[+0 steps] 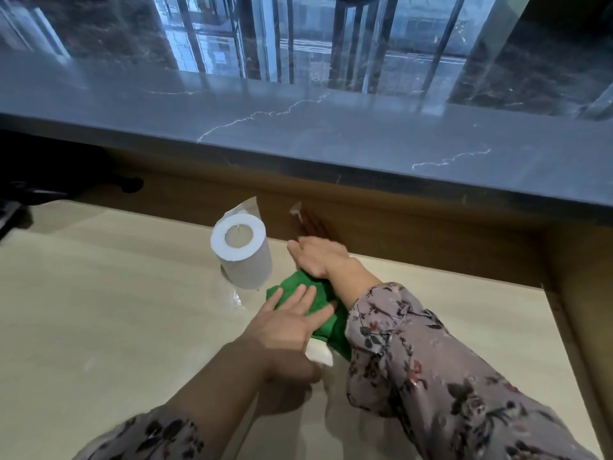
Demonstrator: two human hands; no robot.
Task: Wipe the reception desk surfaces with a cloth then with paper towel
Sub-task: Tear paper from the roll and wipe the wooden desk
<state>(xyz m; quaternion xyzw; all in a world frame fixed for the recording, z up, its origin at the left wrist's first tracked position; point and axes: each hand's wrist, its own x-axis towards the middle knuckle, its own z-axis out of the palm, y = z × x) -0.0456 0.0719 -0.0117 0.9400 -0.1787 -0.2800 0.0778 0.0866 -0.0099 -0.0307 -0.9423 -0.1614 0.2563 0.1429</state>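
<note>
The head camera looks down at a pale wooden bench (99, 327). A brown wooden back panel (431, 234) rises at its far edge. Above that runs a dark, white-veined marble ledge (331, 127).

A white paper towel roll (242, 257) stands upright near the back panel, with a loose sheet sticking up behind it. Just to its right, a crumpled green cloth (287, 283) lies on the bench.

The left hand (285, 323) lies flat on the cloth, palm down, with its fingers straight and spread, not gripping. A small white wad of paper (320, 355) shows beside that wrist, against the near edge of the cloth.

The right hand (316, 257) reaches forward over the far end of the cloth to the foot of the back panel. The glossy wood shows a faint reflection of it. The right hand is blurred and its fingers point away from the camera, so I cannot tell whether it grasps anything.

Both forearms wear floral-patterned sleeves (414, 353), pushed up from the wrists.
</note>
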